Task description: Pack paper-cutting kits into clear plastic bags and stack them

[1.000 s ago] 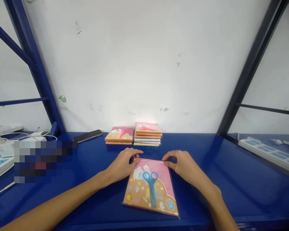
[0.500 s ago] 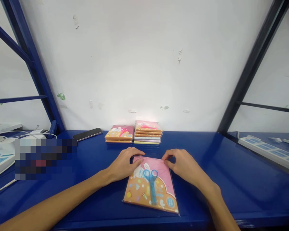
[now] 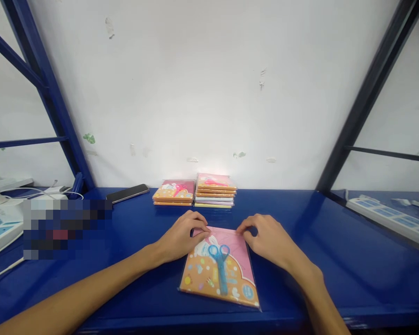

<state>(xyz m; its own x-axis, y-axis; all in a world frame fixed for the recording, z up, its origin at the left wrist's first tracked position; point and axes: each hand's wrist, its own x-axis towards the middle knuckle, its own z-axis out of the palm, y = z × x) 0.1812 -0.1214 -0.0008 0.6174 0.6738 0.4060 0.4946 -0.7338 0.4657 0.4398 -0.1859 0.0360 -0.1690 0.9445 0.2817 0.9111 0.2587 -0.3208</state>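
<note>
A paper-craft pack (image 3: 202, 270) in clear plastic lies flat near the front of the blue table, slightly turned. Its cover is pink and orange with a white rabbit, and a pair of blue scissors (image 3: 222, 270) lies on it under the film. My left hand (image 3: 181, 237) is closed at the pack's far left corner, thumb over the cover and fingertips at the far edge. At the far right corner, my right hand (image 3: 267, 239) pinches the edge between thumb and fingers. Its fingertips partly hide that corner.
Two stacks of similar packs stand against the wall, a lower left stack (image 3: 174, 193) and a taller right stack (image 3: 215, 190). A phone (image 3: 127, 193) lies left of them. Power strips (image 3: 387, 216) and cables sit at both sides. Part of the left is blurred out. Blue posts (image 3: 363, 102) frame the table.
My left fingers have closed down toward the thumb at the pack's far edge. The right hand holds nearly the same place, and the pack has barely moved.
</note>
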